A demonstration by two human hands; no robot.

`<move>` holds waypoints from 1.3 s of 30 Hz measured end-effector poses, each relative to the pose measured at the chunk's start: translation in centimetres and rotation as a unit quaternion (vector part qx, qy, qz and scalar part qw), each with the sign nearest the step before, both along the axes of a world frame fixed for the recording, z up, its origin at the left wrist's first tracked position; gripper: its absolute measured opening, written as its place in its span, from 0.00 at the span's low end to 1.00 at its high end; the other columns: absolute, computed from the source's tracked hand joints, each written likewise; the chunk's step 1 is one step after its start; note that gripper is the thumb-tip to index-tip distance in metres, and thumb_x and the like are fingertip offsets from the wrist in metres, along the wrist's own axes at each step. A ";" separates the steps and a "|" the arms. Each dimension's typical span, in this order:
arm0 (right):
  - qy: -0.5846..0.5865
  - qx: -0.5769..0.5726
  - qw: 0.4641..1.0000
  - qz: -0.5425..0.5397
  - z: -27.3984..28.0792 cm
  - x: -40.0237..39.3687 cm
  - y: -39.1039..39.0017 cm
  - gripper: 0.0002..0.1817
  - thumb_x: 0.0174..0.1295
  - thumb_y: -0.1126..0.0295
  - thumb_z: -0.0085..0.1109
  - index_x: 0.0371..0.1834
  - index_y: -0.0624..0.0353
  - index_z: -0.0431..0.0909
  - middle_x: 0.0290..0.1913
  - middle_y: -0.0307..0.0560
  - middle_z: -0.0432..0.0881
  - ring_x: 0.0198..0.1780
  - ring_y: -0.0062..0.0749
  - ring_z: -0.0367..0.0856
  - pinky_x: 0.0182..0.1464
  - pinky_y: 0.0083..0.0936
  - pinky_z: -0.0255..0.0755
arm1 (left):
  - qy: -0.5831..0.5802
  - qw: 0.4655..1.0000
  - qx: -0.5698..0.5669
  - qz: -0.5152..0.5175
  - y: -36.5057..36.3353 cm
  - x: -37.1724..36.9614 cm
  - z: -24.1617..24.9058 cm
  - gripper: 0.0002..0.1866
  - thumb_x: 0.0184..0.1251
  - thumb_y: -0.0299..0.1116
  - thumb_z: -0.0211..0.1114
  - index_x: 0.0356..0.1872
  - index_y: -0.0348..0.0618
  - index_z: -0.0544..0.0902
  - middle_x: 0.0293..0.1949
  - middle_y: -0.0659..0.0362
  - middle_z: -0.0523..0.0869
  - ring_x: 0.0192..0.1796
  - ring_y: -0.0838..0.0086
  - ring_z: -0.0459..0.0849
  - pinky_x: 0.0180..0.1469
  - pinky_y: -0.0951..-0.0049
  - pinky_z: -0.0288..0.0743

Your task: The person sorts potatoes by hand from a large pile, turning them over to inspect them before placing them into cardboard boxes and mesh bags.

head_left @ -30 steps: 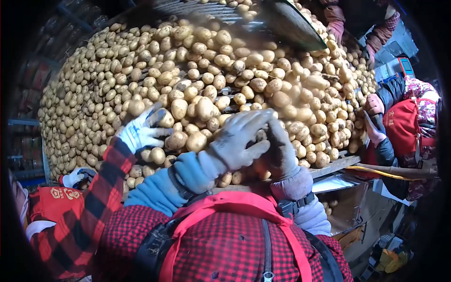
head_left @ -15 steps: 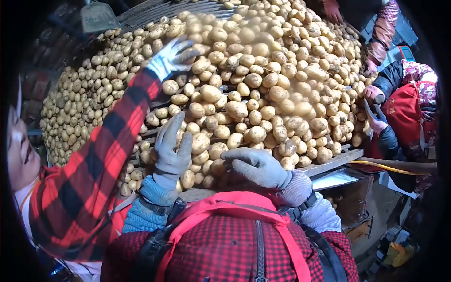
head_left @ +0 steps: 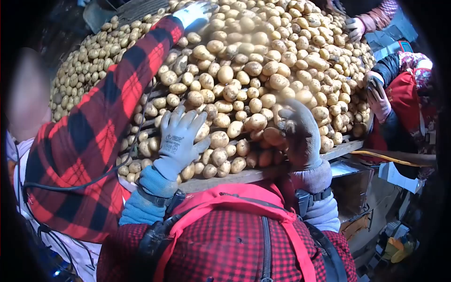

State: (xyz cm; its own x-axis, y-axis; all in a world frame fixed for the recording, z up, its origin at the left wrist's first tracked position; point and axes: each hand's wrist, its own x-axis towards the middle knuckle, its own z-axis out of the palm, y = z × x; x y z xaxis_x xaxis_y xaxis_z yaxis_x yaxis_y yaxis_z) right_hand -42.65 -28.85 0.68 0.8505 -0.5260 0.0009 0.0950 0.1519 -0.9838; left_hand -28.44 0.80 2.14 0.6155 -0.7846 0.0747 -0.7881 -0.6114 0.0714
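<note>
A broad heap of potatoes covers the slatted table in front of me. My left hand, in a grey coated glove, lies palm down on the near left potatoes with its fingers spread. Farther right, my right hand is gloved too and stands on its side among the potatoes. Its fingers are curved and apart, cupped beside a shaded potato near the table's front edge. No potato shows in the grip of either hand.
On my left, a person's plaid sleeve and gloved hand reach across the heap. Other people's hands work along the right side. A wooden rail edges the table; a yellow cable runs at right.
My left hand has turned palm down and spread its fingers. My right hand has moved right and tipped upward. The left neighbour's arm reaches farther over the heap.
</note>
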 end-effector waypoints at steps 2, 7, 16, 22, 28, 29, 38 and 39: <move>0.012 0.264 0.964 0.017 1.5 -0.5 0.5 0.22 0.81 0.56 0.53 0.70 0.58 0.76 0.48 0.48 0.82 0.38 0.29 0.84 0.40 0.26 0.80 | -0.017 1.000 -0.006 -0.001 -0.3 0.2 -0.3 0.36 0.63 0.58 0.72 0.70 0.51 0.81 0.63 0.54 0.82 0.71 0.49 0.72 0.75 0.39 0.57; 0.088 0.291 0.941 0.151 2.2 -1.2 1.7 0.24 0.81 0.53 0.53 0.66 0.61 0.79 0.41 0.47 0.86 0.37 0.27 0.84 0.41 0.24 0.78 | -0.023 1.000 -0.012 -0.008 -0.3 0.9 -1.2 0.37 0.63 0.57 0.73 0.70 0.52 0.81 0.60 0.54 0.84 0.69 0.51 0.75 0.75 0.41 0.58; 0.014 0.394 0.892 0.223 0.6 -0.1 1.5 0.24 0.76 0.74 0.55 0.74 0.63 0.73 0.59 0.50 0.85 0.55 0.30 0.86 0.56 0.23 0.80 | 0.123 0.956 -0.266 0.001 -3.5 1.1 1.4 0.29 0.73 0.38 0.70 0.70 0.34 0.78 0.66 0.43 0.83 0.69 0.53 0.81 0.72 0.56 0.73; 0.010 0.415 0.897 0.155 1.8 0.7 2.4 0.29 0.79 0.57 0.56 0.77 0.61 0.69 0.61 0.52 0.83 0.55 0.34 0.83 0.58 0.29 0.79 | 0.441 0.777 -0.449 0.001 -8.2 1.7 2.8 0.30 0.87 0.48 0.54 0.78 0.38 0.67 0.61 0.50 0.84 0.56 0.66 0.89 0.55 0.70 0.86; 0.011 0.389 0.901 0.194 -0.2 -0.2 2.0 0.27 0.81 0.54 0.52 0.77 0.54 0.71 0.50 0.46 0.83 0.46 0.29 0.83 0.52 0.25 0.80 | 0.694 0.517 -0.500 0.025 -10.1 1.7 0.8 0.39 0.77 0.36 0.70 0.82 0.40 0.61 0.64 0.50 0.83 0.56 0.64 0.89 0.58 0.69 0.86; 0.011 0.389 0.901 0.192 -0.3 -0.4 2.0 0.27 0.81 0.54 0.52 0.77 0.54 0.71 0.50 0.46 0.83 0.46 0.29 0.83 0.52 0.25 0.80 | 0.696 0.517 -0.498 0.025 -10.0 1.6 1.0 0.39 0.77 0.36 0.70 0.82 0.40 0.61 0.64 0.50 0.83 0.56 0.64 0.89 0.58 0.69 0.86; -0.109 0.377 0.917 0.071 0.5 -3.2 1.6 0.36 0.75 0.58 0.62 0.83 0.50 0.61 0.77 0.48 0.70 0.73 0.47 0.74 0.69 0.55 0.77 | 0.369 0.870 -0.325 -0.044 -11.4 1.1 0.6 0.36 0.72 0.32 0.74 0.77 0.34 0.70 0.69 0.50 0.81 0.64 0.74 0.81 0.66 0.72 0.78; -0.081 0.476 0.875 0.038 0.7 -3.7 1.0 0.35 0.75 0.60 0.63 0.82 0.51 0.62 0.76 0.48 0.71 0.73 0.48 0.74 0.68 0.57 0.77 | 0.357 0.876 -0.319 -0.063 -11.7 1.3 -0.7 0.36 0.72 0.32 0.74 0.78 0.34 0.70 0.69 0.50 0.81 0.64 0.74 0.81 0.66 0.71 0.78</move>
